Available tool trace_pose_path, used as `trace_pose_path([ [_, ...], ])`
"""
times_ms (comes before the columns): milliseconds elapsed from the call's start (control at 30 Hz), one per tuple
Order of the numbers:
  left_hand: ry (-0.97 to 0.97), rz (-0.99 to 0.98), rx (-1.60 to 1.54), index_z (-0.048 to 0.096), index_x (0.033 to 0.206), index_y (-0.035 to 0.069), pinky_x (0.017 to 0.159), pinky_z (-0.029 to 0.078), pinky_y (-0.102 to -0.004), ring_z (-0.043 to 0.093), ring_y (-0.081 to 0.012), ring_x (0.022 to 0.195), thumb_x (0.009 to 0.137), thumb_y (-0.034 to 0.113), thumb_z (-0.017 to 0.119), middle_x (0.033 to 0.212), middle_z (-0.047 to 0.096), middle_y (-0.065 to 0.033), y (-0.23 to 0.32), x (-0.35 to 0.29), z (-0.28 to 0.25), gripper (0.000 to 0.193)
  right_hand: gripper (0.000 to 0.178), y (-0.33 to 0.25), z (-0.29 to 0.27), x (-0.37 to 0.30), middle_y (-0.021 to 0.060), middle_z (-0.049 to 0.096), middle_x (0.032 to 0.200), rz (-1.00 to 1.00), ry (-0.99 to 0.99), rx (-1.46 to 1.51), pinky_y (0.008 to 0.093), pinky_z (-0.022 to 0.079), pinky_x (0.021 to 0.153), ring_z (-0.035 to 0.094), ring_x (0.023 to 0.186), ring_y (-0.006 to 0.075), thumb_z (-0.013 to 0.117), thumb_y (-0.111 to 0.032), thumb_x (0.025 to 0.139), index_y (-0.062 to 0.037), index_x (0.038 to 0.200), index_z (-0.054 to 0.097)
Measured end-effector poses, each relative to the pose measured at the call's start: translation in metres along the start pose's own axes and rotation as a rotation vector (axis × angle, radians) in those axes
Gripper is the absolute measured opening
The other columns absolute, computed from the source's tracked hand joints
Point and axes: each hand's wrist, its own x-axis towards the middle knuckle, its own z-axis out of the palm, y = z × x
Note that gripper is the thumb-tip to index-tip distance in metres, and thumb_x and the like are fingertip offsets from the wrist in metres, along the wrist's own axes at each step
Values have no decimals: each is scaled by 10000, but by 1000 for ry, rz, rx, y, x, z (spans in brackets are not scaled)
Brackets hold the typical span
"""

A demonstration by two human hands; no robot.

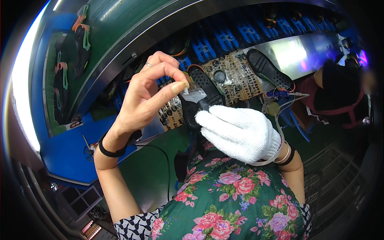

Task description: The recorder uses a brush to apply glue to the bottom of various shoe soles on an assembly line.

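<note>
Matt knitted cloth glove (240, 134), glossy blade (195, 95) (metal-looking), shiny plastic wrapping (242, 76)

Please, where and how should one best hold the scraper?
Probably by the black handle of the scraper, coming from the lower right, where the gloved right hand grips: the narrow handle runs that way. Its flat metal blade widens toward the bare left hand, so gripping there seems less safe.

A footwear workshop, from the black shoe soles (266, 67), green conveyor surface (110, 36) and blue racks (227, 40).
</note>
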Motion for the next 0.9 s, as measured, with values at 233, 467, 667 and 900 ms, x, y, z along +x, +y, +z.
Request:
trace_pose_path([
  [233, 300, 74, -222, 699, 1023, -4, 965, 411, -268, 567, -122, 1036, 997, 93, 654, 1184, 624, -85, -12, -1, -30, 110, 265, 17, -17, -17, 180, 759, 1142, 164, 60, 68, 393, 617, 817, 749, 962, 324, 744, -19, 759, -21, 1021, 782],
  [467, 594, 80, -321, 695, 1174, -58, 1017, 511, -373, 668, -228, 1134, 1029, 124, 663, 1142, 702, -100, -76, 15, -135, 235, 151, 42, -6, -58, 189, 762, 1127, 705, 474, 312, 352, 574, 917, 738, 1019, 240, 726, 86, 842, 29, 977, 763],
  [667, 871, -31, -185, 712, 1177, -62, 895, 564, -308, 706, -189, 991, 982, 139, 743, 1113, 736, -112, -126, 12, -190, 281, 244, 59, 18, -89, 223, 705, 1259, 1060, 1019, 1338, 302, 616, 881, 720, 1076, 258, 639, 62, 944, 58, 1178, 709],
  [900, 1004, -24, -95, 741, 1129, -42, 722, 555, -253, 695, -130, 818, 963, 151, 767, 987, 756, -77, -145, -3, -215, 256, 294, 63, 41, -105, 194, 667, 1278, 1157, 1024, 1472, 242, 586, 833, 682, 1054, 216, 635, -16, 990, 82, 1267, 632],
])
